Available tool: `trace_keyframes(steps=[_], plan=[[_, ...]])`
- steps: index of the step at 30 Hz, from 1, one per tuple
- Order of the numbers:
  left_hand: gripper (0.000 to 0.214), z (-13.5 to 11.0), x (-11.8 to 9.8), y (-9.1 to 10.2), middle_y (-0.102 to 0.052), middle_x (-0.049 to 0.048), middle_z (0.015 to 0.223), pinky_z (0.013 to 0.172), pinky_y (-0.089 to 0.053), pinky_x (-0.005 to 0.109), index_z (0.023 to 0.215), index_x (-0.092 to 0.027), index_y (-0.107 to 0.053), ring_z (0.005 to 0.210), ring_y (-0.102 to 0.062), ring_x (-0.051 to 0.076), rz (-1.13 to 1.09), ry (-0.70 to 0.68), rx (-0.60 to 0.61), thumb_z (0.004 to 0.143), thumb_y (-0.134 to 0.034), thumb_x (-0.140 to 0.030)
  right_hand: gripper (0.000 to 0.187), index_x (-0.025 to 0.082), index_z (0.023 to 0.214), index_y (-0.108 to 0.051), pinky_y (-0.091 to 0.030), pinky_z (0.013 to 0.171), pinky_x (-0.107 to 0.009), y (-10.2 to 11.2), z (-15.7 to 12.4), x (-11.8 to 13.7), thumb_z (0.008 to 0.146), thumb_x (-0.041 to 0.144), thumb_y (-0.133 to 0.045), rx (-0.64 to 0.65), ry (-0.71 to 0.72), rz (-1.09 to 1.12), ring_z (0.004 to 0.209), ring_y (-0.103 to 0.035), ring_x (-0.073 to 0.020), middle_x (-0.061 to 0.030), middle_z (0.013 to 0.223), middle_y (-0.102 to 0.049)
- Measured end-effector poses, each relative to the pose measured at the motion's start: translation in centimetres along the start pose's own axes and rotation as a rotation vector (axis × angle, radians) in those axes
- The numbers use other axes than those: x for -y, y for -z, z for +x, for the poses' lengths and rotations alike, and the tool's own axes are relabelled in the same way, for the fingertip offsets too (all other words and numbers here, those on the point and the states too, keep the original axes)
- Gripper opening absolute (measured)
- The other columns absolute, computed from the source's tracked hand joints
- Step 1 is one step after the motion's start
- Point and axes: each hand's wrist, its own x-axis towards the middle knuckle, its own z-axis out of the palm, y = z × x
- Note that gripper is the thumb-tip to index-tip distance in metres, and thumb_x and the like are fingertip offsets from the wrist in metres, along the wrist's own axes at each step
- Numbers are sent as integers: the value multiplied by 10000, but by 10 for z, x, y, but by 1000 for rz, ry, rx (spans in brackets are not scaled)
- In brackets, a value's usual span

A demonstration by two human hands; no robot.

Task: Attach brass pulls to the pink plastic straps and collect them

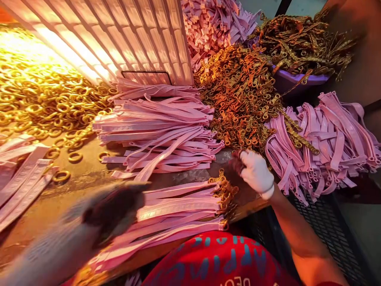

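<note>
My right hand (pixel 255 171), in a white glove with dark fingertips, reaches to the near edge of a heap of gold chain clasps (pixel 241 95); its fingers are curled at the clasps, what they pinch is hidden. My left hand (pixel 114 208) is smeared by motion over the left end of a bundle of pink straps (pixel 178 206) that carry gold clasps (pixel 224 192) at their right ends. A second stack of pink straps (pixel 160 131) lies just beyond on the brown table (pixel 77 174).
Loose gold rings (pixel 44 107) cover the left of the table. More pink straps (pixel 327 139) pile at the right, pink strips (pixel 214 20) at the back. A purple tub (pixel 291 79) holds dark gold chains. A white slatted crate (pixel 125 35) stands behind.
</note>
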Motion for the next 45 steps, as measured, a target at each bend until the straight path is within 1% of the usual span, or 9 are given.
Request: trace_keyframes(steps=[3, 6, 10, 13, 16, 21, 27, 37, 45], plan=[[341, 10, -12, -45, -766, 90, 866, 497, -537, 167, 1061, -138, -720, 592, -651, 107, -424, 433, 92, 1033, -439, -330, 251, 122, 1150, -649, -450, 769, -315, -10, 48, -4, 997, 274, -521, -104, -229, -144, 915, -638, -267, -145, 1036, -669], [474, 19, -17, -81, -749, 145, 877, 478, -544, 199, 1085, -90, -707, 603, -668, 146, -682, 573, 339, 1054, -362, -414, 187, 129, 1050, -668, -452, 737, -309, -23, 81, -4, 900, 135, -555, -62, -268, -196, 905, -646, -268, -160, 1090, -658], [433, 24, -4, -94, -740, 180, 968, 541, -557, 220, 1096, -78, -709, 675, -679, 165, -769, 434, 585, 996, -481, -432, 189, 146, 1017, -693, -495, 865, -340, -41, 86, -17, 910, 178, -540, -256, -218, 65, 994, -635, -269, -149, 1121, -657], [256, 24, 7, -89, -735, 147, 996, 652, -564, 214, 1051, -94, -714, 701, -659, 134, -674, 300, 630, 842, -692, -240, 282, 148, 1147, -655, -503, 986, -386, -46, 73, -26, 918, 258, -532, -507, -183, 409, 1073, -632, -254, -136, 1177, -669], [305, 23, 9, -86, -695, 76, 822, 499, -442, 154, 1084, -113, -691, 568, -551, 81, -446, 197, 623, 824, -741, -265, 308, 176, 1177, -629, -493, 1040, -412, -37, 55, -18, 895, 296, -590, -637, -117, 724, 1123, -645, -247, -122, 1199, -686], [448, 18, 4, -82, -631, 11, 657, 410, -328, 166, 1272, -124, -586, 479, -428, 87, -73, -33, 503, 947, -591, -433, 151, 219, 1059, -656, -564, 824, -337, -14, 18, 21, 972, 306, -568, -213, -46, 926, 817, -681, -182, -48, 971, -718], [536, 19, 18, -80, -689, 42, 794, 563, -487, 222, 1454, -109, -448, 588, -557, 116, 15, -322, 482, 944, -512, -258, 237, 175, 1153, -643, -533, 946, -382, -22, -3, 70, 927, 210, -582, 160, 91, 706, 1017, -661, -248, -107, 1043, -705], [564, 32, 52, -81, -640, 167, 1368, 1088, -461, 456, 1452, -155, -518, 1215, -641, 292, 293, -520, 345, 889, -522, -199, 348, 198, 1192, -619, -550, 954, -331, -32, 1, 94, 858, 135, -544, 167, -31, 1049, 982, -683, -192, -56, 1100, -716], [442, 26, 31, -83, -653, 12, 726, 524, -482, 228, 1333, -131, -565, 536, -558, 119, -140, -341, 338, 930, -491, -297, 145, 205, 1013, -590, -579, 777, -274, -40, -6, 105, 893, 286, -609, -8, -196, 1240, 829, -663, -162, -34, 908, -673]])
